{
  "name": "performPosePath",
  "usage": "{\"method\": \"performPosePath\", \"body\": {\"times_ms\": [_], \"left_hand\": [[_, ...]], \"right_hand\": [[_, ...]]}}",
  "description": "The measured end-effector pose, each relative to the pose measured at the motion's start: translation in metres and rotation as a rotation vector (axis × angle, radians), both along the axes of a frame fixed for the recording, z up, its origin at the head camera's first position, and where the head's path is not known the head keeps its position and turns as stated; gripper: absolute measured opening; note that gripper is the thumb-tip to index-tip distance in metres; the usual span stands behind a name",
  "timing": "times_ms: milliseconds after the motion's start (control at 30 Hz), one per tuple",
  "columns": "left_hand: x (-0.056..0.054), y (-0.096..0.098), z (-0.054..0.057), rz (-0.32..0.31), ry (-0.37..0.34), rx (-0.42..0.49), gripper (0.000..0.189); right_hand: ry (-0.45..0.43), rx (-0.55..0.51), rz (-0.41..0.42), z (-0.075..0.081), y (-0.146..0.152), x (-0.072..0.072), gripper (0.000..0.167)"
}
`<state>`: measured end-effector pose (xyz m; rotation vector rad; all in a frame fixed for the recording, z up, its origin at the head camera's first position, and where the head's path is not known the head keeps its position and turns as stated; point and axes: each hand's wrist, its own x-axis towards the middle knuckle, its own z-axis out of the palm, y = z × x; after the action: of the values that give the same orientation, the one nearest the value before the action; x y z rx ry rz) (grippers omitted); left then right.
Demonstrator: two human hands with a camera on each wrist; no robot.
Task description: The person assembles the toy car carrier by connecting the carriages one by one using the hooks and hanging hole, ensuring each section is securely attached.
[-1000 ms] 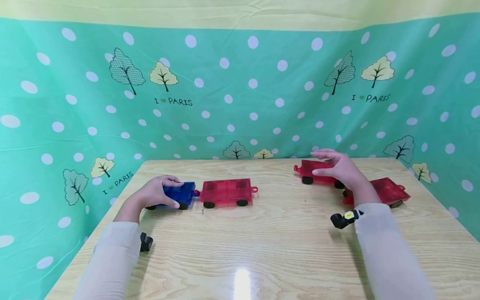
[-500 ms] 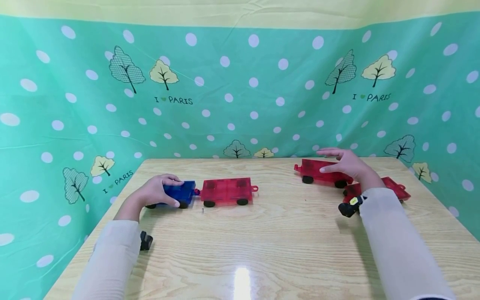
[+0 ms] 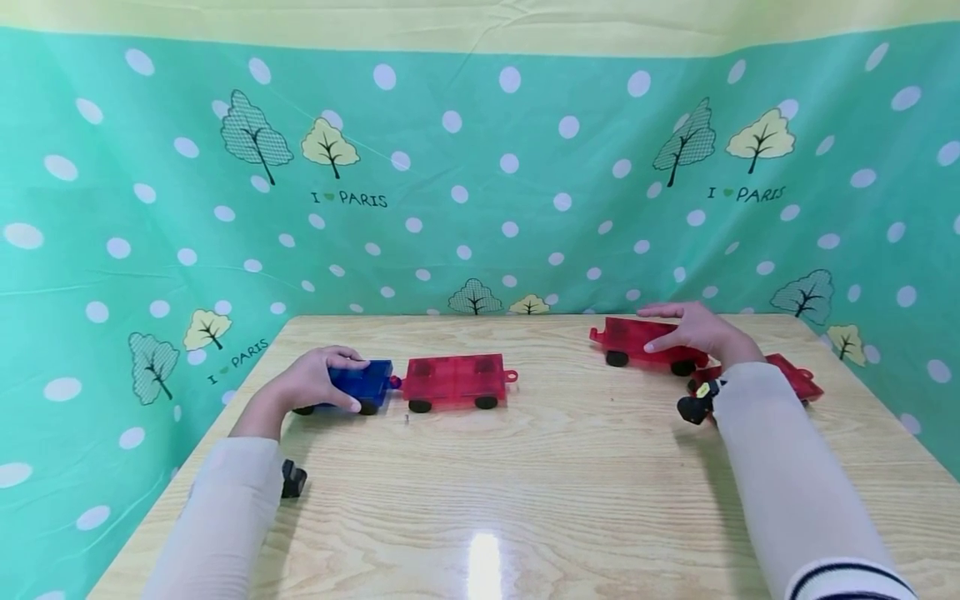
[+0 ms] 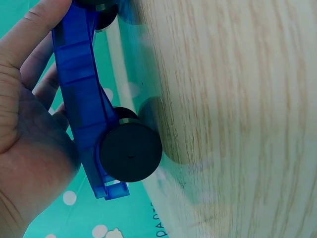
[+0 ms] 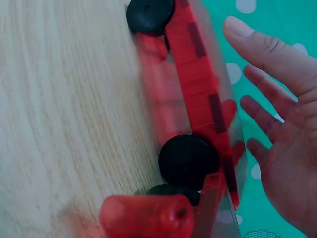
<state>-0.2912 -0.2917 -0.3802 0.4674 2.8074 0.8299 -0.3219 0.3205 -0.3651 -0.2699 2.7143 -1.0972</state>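
Note:
My left hand (image 3: 311, 383) grips a blue toy train car (image 3: 372, 382) at the left of the table, thumb on its near side and fingers across the far side. Its black wheels (image 4: 131, 151) rest on the tabletop in the left wrist view. A red toy train car (image 3: 455, 382) is lined up at its right end, and their couplings meet. At the back right, my right hand (image 3: 697, 329) hovers over a second red car (image 3: 626, 337), thumb and fingers spread. In the right wrist view a gap shows between the fingers and that car (image 5: 198, 84).
Partly behind the right wrist stands a third red car (image 3: 793, 375), angled close to the second. A polka-dot cloth (image 3: 480, 192) hangs along the table's back and sides. The wooden table (image 3: 525, 467) stretches toward the front.
My right hand has shifted rightward along the second red car, uncovering more of it; its forearm now hides more of the third. The left hand stays on the blue car, unmoved.

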Motion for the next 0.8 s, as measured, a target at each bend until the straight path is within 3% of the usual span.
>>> {"method": "performPosePath", "body": {"times_ms": [167, 400, 800], "left_hand": [[-0.0013, -0.0008, -0.0012, 0.001, 0.003, 0.001, 0.080], [-0.0005, -0.0002, -0.0005, -0.001, 0.002, 0.009, 0.080], [-0.0010, -0.0005, -0.0023, -0.003, 0.009, 0.013, 0.079]], "right_hand": [[-0.050, 0.039, 0.002, -0.0021, -0.0049, -0.0021, 0.087], [-0.098, 0.041, 0.018, -0.0029, -0.0050, -0.0035, 0.088], [-0.093, 0.047, 0.003, -0.0021, -0.0055, -0.0050, 0.084]]}}
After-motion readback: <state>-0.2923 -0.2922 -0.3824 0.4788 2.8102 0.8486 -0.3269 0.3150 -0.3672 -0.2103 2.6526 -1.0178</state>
